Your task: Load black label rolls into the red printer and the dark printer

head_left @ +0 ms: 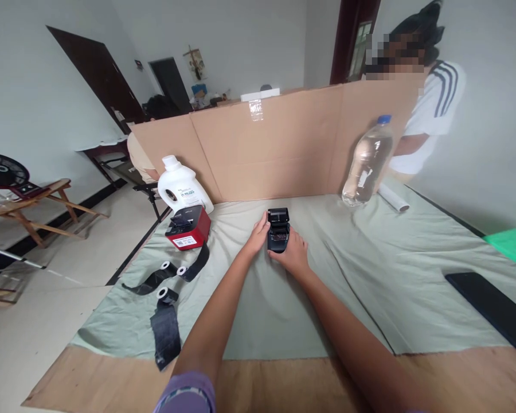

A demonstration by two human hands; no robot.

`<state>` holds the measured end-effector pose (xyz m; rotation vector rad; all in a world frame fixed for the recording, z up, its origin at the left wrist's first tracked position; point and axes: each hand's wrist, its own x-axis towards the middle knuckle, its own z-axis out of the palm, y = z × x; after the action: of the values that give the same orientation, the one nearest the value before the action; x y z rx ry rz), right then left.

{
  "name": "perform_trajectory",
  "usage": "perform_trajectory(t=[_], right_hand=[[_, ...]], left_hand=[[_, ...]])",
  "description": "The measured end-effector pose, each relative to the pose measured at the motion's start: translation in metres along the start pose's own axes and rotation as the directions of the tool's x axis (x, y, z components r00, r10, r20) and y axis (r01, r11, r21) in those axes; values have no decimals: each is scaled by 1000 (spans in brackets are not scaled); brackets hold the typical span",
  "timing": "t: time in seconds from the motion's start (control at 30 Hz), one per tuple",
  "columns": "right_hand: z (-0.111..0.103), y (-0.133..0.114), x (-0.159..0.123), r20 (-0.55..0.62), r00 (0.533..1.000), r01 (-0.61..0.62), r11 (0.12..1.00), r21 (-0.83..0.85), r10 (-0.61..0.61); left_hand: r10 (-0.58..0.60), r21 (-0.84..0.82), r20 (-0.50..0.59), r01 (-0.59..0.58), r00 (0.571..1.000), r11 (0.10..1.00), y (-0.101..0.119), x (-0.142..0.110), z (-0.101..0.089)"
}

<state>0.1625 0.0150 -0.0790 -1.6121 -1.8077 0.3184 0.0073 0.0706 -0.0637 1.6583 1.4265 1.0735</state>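
A small black portable label printer (278, 243) lies on the green cloth with its lid (278, 216) flipped up at the far end. My left hand (258, 235) grips its left side, near the lid. On the right and near side, my right hand (296, 252) is wrapped around the body, its thumb along the near edge. What sits inside the printer's bay is too small to make out. Left of my hands lie several rolls of black ribbon, one roll (167, 295) with a long loose tail. Behind them stands a red and black box-shaped device (190, 228).
A white detergent jug (183, 186) stands at the back left, a clear water bottle (367, 166) at the back right by a white tube (393, 197). A cardboard screen (266, 155) closes off the back. A black phone-like slab (494, 307) lies right. A person stands behind the screen.
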Motion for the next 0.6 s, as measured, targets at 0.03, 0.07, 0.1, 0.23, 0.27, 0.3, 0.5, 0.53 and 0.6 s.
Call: perform_trajectory(t=[0.03,0.07,0.1,0.23,0.27,0.3,0.5,0.53,0.6], right_hand=[[0,0,0,4,1000,-2,1000,1,2],[-1,0,0,8,1000,-3,1000,4,3],[-1,0,0,11,1000,-4,1000,6,4],[0,0,-1,6,1000,4,1000,11,-4],[1,1,0,1,1000,7,1000,8,-7],[2,1,0,-4,1000,10,1000,5,-10],[5,2,1,-8,1000,4,1000,6,-4],[5,2,1,-6,1000,6,1000,8,-6],[4,2,1,-3,1000,9,1000,11,-9]], left_hand=[[-23,39,5,23,1000,999,3,3,-1],[-24,86,-2,24,1000,996,7,5,-2],[4,140,-26,0,1000,990,11,6,-3],[245,450,-93,-179,965,875,33,0,-6],[258,548,-41,-195,965,814,40,0,-7],[238,640,37,-206,971,740,47,1,-7],[49,815,338,-318,940,485,79,29,2],[40,817,360,-336,932,469,83,33,4],[30,821,397,-370,917,435,89,37,8]])
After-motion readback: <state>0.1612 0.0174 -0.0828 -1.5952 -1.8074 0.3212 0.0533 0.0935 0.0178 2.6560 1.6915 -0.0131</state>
